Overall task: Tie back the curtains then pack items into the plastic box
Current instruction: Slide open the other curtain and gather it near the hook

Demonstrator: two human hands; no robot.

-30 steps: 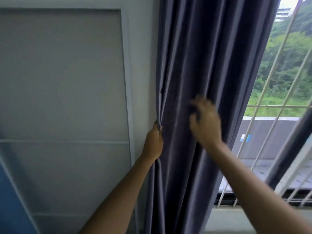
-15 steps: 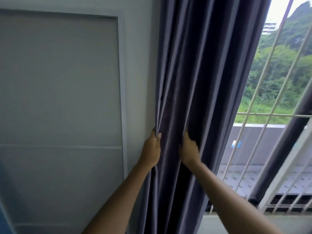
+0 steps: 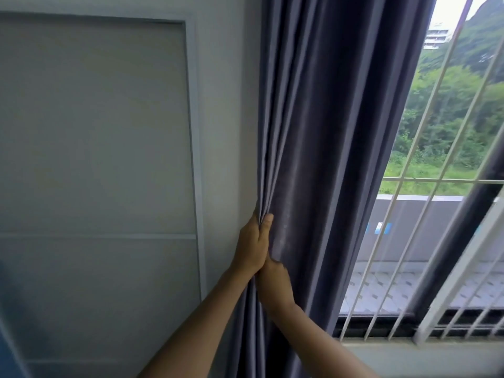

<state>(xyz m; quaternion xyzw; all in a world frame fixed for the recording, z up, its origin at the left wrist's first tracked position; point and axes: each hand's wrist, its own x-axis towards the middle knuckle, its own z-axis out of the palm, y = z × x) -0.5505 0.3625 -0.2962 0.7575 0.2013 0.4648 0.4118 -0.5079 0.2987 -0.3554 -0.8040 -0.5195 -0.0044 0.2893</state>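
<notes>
the grey curtain (image 3: pixel 321 148) hangs bunched against the wall (image 3: pixel 226 110), left of the barred window (image 3: pixel 436 214). the left hand (image 3: pixel 252 242) grips its gathered left edge, thumb pressed on the pleats, likely to keep the folds stacked for tying. the right hand (image 3: pixel 274 279) sits just below, touching the left; its fingers curl into the fabric, gripping the same bundle. 0.5 s ago the right hand was beside the left, on folds further right; now it has dropped under it. no tie or plastic box is visible.
</notes>
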